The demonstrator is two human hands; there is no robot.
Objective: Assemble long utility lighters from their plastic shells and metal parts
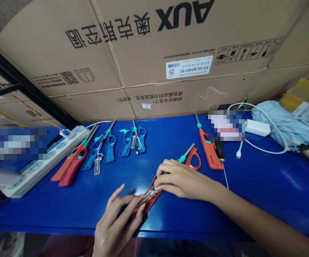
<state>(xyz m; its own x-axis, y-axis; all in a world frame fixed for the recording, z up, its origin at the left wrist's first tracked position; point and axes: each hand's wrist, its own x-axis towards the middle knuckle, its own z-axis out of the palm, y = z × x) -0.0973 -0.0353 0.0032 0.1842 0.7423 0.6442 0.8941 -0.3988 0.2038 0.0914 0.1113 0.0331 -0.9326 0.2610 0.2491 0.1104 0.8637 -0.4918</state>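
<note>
Near the table's front edge lies an opened red gas lighter, its handle shell tilted up to the right. My left hand grips its lower end, the thumb and fingers around the shell and the clear fuel tank. Bent over the upper part is my right hand, fingertips pinched at the top of the tank where thin white tubing shows; the exact part under them is hidden. Beyond the right hand show a green collar with a metal barrel, and beside it a second red shell half.
Two opened blue lighters and closed red lighters lie left, beside a power strip. An orange lighter, a screwdriver and a white charger are right. A large cardboard box stands behind.
</note>
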